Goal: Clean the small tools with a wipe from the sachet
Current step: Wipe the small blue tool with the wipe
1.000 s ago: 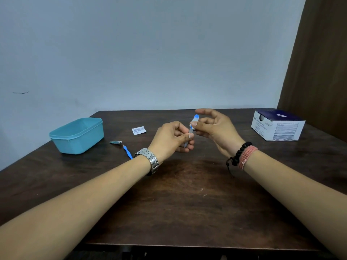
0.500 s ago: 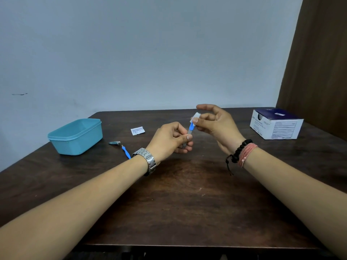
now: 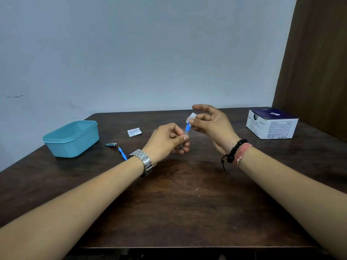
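Observation:
My left hand grips the lower metal end of a small tool with a blue handle, held upright and tilted over the table's middle. My right hand pinches a small white wipe around the tool's top end between thumb and forefinger, the other fingers spread. On the table to the left lie a metal nail clipper and a thin blue-handled tool, its lower end hidden behind my left wrist. A torn white sachet lies flat behind them.
A light blue plastic tub stands at the table's left side. A white and dark blue carton sits at the back right. The dark wooden table meets a pale wall, with a brown panel at right.
My right hand has slid the wipe up along the tool from near its middle to its blue tip. The left hand keeps its grip almost still.

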`<act>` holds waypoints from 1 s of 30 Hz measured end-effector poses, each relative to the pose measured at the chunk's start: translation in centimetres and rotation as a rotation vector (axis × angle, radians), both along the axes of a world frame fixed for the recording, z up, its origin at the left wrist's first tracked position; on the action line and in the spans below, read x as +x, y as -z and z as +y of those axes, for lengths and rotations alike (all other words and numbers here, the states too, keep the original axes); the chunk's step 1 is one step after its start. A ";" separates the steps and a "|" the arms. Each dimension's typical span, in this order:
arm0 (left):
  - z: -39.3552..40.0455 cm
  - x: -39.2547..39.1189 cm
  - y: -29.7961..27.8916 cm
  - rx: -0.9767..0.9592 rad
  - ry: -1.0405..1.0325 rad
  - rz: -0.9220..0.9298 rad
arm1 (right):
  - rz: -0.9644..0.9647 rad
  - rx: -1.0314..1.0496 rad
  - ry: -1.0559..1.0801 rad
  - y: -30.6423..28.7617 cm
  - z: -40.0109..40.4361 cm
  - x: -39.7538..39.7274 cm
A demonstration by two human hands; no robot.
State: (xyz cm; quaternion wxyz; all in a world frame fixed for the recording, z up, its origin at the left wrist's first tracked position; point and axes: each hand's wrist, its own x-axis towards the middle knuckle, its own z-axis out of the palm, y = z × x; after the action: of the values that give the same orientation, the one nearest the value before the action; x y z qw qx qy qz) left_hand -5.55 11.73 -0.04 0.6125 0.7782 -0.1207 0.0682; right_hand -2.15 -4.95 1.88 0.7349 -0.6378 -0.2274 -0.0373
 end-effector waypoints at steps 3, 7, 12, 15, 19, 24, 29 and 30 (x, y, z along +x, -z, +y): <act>0.0 0.1 0.0 -0.025 -0.006 -0.014 | 0.010 -0.050 -0.045 0.6 0.5 -0.3; -0.1 0.1 0.2 -0.015 -0.001 -0.009 | -0.006 0.014 -0.008 0.0 0.3 -0.2; -0.1 0.1 0.0 -0.030 -0.017 -0.021 | 0.006 -0.031 -0.061 0.4 0.6 -0.3; -0.1 0.0 0.1 0.001 0.003 0.004 | 0.008 0.045 -0.019 -0.1 0.1 0.0; -0.1 0.0 -0.1 -0.022 -0.015 -0.017 | 0.010 -0.037 -0.054 0.6 0.6 -0.3; -0.1 0.0 0.0 0.025 0.007 0.005 | 0.005 0.045 0.002 -0.3 -0.1 -0.1; 0.5 -0.1 -0.6 0.031 -0.076 -0.060 | 0.010 -0.055 -0.011 0.3 0.2 -0.3; 0.6 -0.2 -0.8 -0.005 -0.097 -0.077 | 0.009 -0.039 -0.001 0.2 0.1 -0.2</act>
State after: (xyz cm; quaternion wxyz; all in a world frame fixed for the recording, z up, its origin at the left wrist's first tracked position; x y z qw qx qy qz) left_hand -5.72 12.38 0.76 0.6053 0.7784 -0.1062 0.1280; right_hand -2.37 -4.81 1.72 0.7233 -0.6521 -0.2251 -0.0296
